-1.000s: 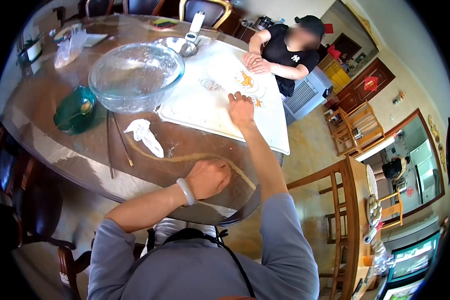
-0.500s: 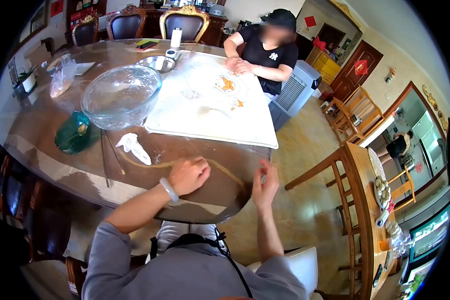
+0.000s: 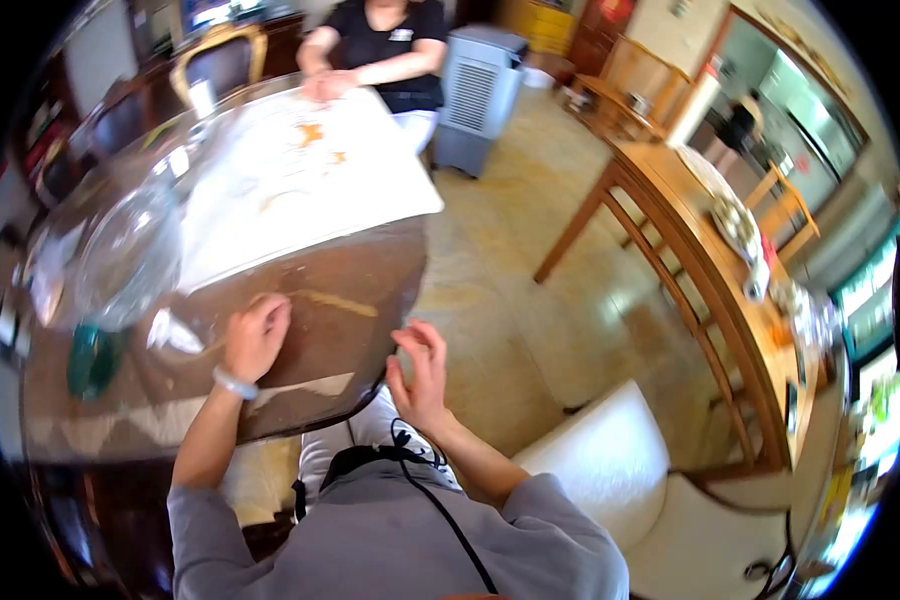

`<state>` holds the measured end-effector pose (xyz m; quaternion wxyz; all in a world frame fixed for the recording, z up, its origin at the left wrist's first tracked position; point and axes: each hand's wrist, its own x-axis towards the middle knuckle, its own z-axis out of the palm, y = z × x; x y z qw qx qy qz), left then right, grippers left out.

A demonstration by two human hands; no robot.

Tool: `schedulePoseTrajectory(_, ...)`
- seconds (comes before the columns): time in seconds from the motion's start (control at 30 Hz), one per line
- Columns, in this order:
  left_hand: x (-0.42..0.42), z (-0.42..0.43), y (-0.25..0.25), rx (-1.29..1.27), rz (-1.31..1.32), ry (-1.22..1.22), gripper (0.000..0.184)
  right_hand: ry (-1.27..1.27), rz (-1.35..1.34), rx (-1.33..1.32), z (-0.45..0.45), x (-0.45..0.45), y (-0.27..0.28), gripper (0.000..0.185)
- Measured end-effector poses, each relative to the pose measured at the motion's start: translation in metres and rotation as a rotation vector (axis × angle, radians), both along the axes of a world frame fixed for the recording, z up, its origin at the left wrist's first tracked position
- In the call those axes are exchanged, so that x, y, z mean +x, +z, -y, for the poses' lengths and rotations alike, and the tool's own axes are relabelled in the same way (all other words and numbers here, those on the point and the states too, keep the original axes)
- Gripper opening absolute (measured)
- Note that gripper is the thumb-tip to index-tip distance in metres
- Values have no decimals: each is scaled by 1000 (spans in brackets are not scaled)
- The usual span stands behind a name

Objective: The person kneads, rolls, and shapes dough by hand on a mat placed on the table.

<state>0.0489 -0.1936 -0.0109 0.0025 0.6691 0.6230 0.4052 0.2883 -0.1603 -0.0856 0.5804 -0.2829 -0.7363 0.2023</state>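
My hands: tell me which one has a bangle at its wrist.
The left hand, over the brown table: a pale bangle circles its wrist. The right hand, beside the table's edge, shows no bangle.

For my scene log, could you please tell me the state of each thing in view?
Left hand: loosely curled
Right hand: open, grip empty
White tissue-like piece: crumpled
Large clear glass bowl: upright, uncovered
Green glassy bowl: contents unclear
White printed rectangular mat: laid flat
Grey boxy air cooler: upright, power unclear

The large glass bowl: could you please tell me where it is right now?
In the head view, the large glass bowl is on the left side of the dark table, beside the white mat and just beyond the green bowl.
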Motion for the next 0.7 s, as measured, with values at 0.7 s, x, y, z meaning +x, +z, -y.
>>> schedulePoseTrajectory(0.7, -70, -179, 10, -276, -190, 367, 51, 141, -58, -8, -49, -48, 68, 39)
